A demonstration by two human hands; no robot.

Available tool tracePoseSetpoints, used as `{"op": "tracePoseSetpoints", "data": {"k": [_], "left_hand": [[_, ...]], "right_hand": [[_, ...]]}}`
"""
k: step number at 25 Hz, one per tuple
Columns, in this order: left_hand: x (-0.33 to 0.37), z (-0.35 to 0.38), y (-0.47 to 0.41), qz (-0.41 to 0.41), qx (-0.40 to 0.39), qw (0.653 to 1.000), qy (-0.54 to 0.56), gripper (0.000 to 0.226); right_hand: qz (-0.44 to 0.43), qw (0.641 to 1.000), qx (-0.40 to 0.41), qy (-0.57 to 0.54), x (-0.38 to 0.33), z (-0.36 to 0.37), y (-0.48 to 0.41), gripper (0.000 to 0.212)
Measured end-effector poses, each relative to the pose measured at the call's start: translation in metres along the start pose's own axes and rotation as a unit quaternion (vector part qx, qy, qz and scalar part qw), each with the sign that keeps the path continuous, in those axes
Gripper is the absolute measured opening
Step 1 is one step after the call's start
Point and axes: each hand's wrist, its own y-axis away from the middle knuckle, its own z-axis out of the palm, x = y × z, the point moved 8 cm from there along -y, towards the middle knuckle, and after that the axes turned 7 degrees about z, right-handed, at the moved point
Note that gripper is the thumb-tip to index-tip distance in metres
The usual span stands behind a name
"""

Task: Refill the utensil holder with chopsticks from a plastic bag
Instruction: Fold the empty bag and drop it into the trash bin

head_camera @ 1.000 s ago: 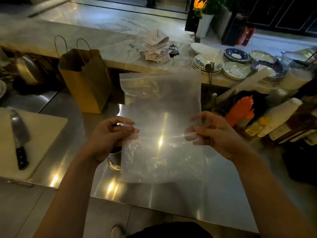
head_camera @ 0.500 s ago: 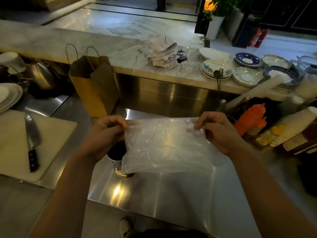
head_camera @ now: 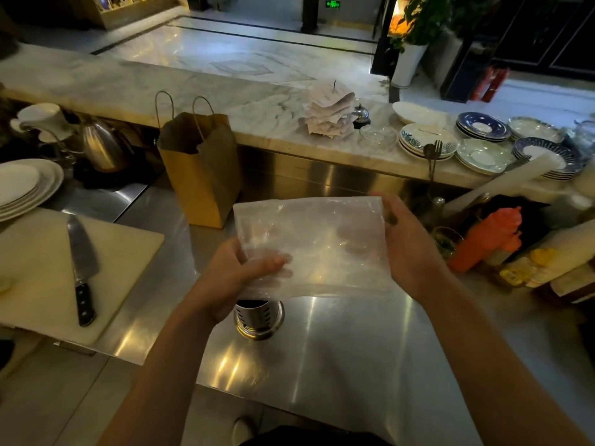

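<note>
A clear plastic bag [head_camera: 317, 243], folded flat and looking empty, is held level above the steel counter between both hands. My left hand [head_camera: 238, 275] grips its near left corner with the thumb on top. My right hand [head_camera: 407, 249] holds its right edge, fingers under the film. Just below the bag's near edge stands the perforated metal utensil holder [head_camera: 259, 318], its dark top partly hidden by the bag and my left hand. I cannot see any chopsticks.
A brown paper bag [head_camera: 201, 169] stands behind the plastic bag. A knife [head_camera: 82, 268] lies on a white cutting board [head_camera: 38, 272] at left. Sauce bottles [head_camera: 483, 239] crowd the right side. Stacked plates [head_camera: 425, 140] sit on the marble ledge.
The bag went from hanging upright and unfolded to folded flat and held level. Both hands shifted along it, and the utensil holder has come into view under its near edge.
</note>
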Motion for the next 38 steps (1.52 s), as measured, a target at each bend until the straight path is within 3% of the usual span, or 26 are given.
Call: {"op": "tracePoseSetpoints", "data": {"k": [2, 5, 8, 14, 16, 17, 19, 21, 24, 26, 28, 31, 34, 38], "left_hand": [[0.006, -0.005, -0.001, 0.013, 0.005, 1.0, -0.01, 0.042], [0.008, -0.006, 0.003, 0.021, 0.009, 1.0, 0.002, 0.037], [0.004, -0.006, 0.007, 0.021, 0.033, 0.998, 0.041, 0.014], [-0.013, -0.014, 0.014, -0.017, 0.053, 0.996, 0.075, 0.017], [-0.01, -0.024, 0.014, -0.01, 0.063, 0.998, -0.002, 0.036], [-0.001, -0.03, 0.014, 0.018, 0.071, 0.993, -0.091, 0.053], [0.032, -0.032, 0.014, 0.122, 0.077, 0.943, -0.301, 0.082], [0.056, -0.007, 0.013, 0.194, 0.0, 0.892, -0.408, 0.096], [0.042, 0.029, 0.009, 0.141, -0.181, 0.886, -0.404, 0.077], [0.035, 0.033, 0.011, 0.146, -0.202, 0.889, -0.384, 0.056], [0.031, 0.032, 0.015, 0.133, -0.19, 0.915, -0.329, 0.035], [0.025, 0.032, 0.02, 0.108, -0.194, 0.939, -0.262, 0.02], [0.024, 0.024, 0.022, 0.099, -0.174, 0.953, -0.226, 0.015], [0.028, 0.012, 0.024, 0.125, -0.101, 0.967, -0.198, 0.011]], "right_hand": [[0.057, 0.996, -0.033, 0.064, 0.016, 0.013, 0.008, 0.05], [0.039, 0.985, -0.046, 0.16, 0.023, 0.028, 0.017, 0.06], [-0.009, 0.988, -0.01, 0.155, 0.015, 0.027, 0.021, 0.047], [-0.025, 0.989, 0.001, 0.146, 0.018, 0.023, 0.025, 0.032], [-0.038, 0.985, 0.002, 0.171, 0.016, 0.022, 0.027, 0.025], [-0.044, 0.981, -0.002, 0.191, 0.014, 0.022, 0.029, 0.024], [-0.05, 0.963, -0.024, 0.264, 0.012, 0.027, 0.031, 0.021], [-0.067, 0.923, -0.059, 0.375, 0.013, 0.04, 0.035, 0.017], [-0.087, 0.877, -0.086, 0.465, 0.01, 0.06, 0.038, 0.018], [-0.085, 0.873, -0.104, 0.469, 0.007, 0.065, 0.041, 0.018], [-0.071, 0.869, -0.11, 0.477, 0.007, 0.064, 0.043, 0.02], [-0.049, 0.864, -0.109, 0.489, 0.012, 0.061, 0.045, 0.023], [-0.049, 0.89, -0.091, 0.444, 0.006, 0.058, 0.048, 0.026], [-0.053, 0.963, 0.083, 0.251, 0.0, 0.036, 0.046, 0.041]]}}
